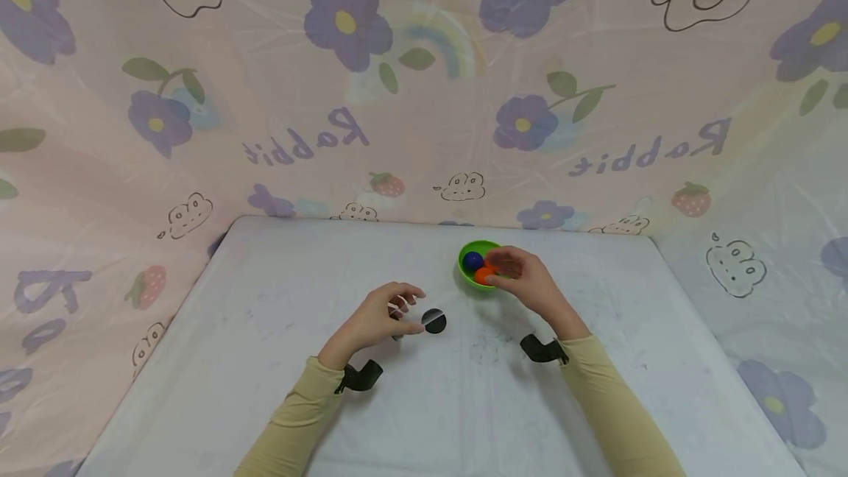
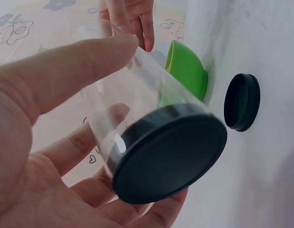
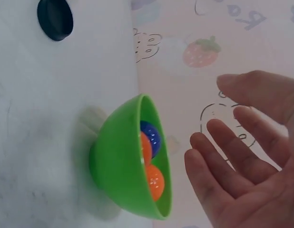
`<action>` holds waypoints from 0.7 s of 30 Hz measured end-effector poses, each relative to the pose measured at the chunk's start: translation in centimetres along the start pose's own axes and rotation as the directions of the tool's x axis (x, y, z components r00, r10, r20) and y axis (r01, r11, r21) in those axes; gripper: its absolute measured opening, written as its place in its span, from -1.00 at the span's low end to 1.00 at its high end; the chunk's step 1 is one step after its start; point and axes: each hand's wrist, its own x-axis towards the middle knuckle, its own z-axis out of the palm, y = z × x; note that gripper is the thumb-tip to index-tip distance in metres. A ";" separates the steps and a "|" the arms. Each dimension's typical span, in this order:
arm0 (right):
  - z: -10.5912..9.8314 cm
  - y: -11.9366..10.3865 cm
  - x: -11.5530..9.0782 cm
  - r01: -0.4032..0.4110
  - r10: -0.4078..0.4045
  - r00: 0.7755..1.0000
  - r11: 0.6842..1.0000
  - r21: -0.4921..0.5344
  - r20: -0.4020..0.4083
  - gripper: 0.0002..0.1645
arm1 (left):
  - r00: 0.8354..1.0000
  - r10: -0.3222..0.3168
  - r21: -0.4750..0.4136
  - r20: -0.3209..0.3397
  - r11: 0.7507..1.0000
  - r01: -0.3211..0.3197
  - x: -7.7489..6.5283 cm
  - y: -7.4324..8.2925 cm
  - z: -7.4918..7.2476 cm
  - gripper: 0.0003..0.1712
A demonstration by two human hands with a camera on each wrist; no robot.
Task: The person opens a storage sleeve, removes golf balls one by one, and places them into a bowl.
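My left hand grips a clear plastic tube with a black end cap, thumb on one side and fingers on the other. The tube is tilted in the left wrist view and barely visible from the head. A loose black lid lies on the table just right of the left fingertips. Over the right rim of a green bowl hovers my right hand, fingers spread and holding nothing. Inside the bowl are a blue ball and two orange balls.
A white-covered table lies under both hands. Patterned fabric with flowers and rabbits rises behind it and along both sides. Each wrist carries a black mount below the beige sleeves.
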 end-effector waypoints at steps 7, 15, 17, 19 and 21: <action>-0.2 -3.0 -1.7 0.026 -0.028 0.999 0.996 0.090 0.021 -0.53 | 1.000 0.005 -0.021 -0.008 1.000 -0.005 0.4 0.2 -0.2 -0.43; -0.3 -1.2 -2.1 0.025 -0.032 0.999 0.980 0.199 0.033 -0.45 | 0.999 0.015 -0.074 -0.039 0.997 -0.018 1.1 0.1 -0.2 -0.41; -0.3 -0.7 -2.2 0.019 -0.027 0.999 0.973 0.228 0.033 -0.40 | 0.999 0.023 -0.078 -0.043 0.997 -0.026 1.3 -0.1 -0.2 -0.41; -0.3 -0.4 -2.3 0.019 -0.028 0.999 0.969 0.246 0.033 -0.38 | 0.999 0.025 -0.083 -0.047 0.996 -0.029 1.5 -0.2 -0.2 -0.42; -0.3 -0.3 -2.5 0.023 -0.032 0.999 0.966 0.257 0.032 -0.38 | 0.998 0.029 -0.081 -0.055 0.996 -0.033 1.8 -0.4 -0.2 -0.42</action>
